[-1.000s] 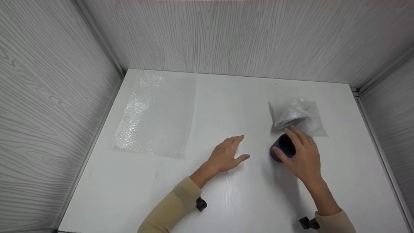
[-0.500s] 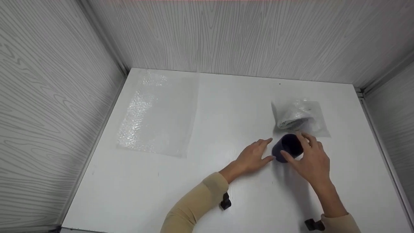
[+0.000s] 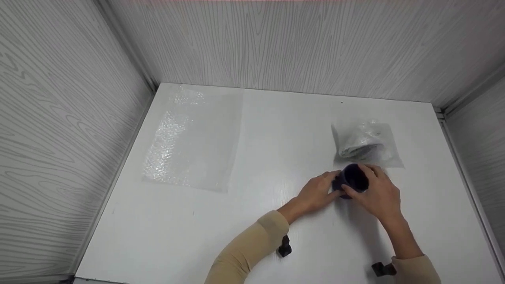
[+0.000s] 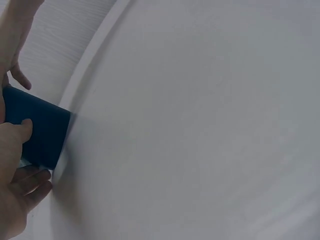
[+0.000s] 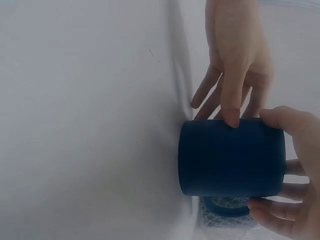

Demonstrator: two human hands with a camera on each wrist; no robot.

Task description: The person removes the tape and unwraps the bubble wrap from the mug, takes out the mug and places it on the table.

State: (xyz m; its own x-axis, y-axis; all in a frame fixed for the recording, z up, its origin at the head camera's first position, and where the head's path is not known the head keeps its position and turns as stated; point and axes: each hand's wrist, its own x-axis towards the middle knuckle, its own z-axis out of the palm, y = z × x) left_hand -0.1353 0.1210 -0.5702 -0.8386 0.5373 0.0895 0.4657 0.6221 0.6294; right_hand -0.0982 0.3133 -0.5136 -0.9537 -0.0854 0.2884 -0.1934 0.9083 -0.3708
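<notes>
A dark blue mug (image 3: 356,179) stands slightly tilted toward the right at the right side of the white table, its mouth facing my right hand (image 3: 380,198). That hand holds it at the rim, thumb on one side and fingers on the other. My left hand (image 3: 317,193) is at the mug's left, lower end, its thumb (image 5: 231,112) touching the side and its fingers reaching round behind. The right wrist view shows the mug's handle (image 5: 227,210) beneath the body. Part of the left fingers is hidden by the mug.
Just behind the mug lies a clear bubble-wrap bag (image 3: 365,136) with something wrapped inside. A flat bubble-wrap sheet (image 3: 193,138) covers the left part of the table (image 3: 276,130). Grey wood-grain walls (image 3: 256,43) enclose the back and sides.
My left hand has moved right across the table and now takes hold of the mug's lower end. The mug and right hand have shifted slightly right in the view.
</notes>
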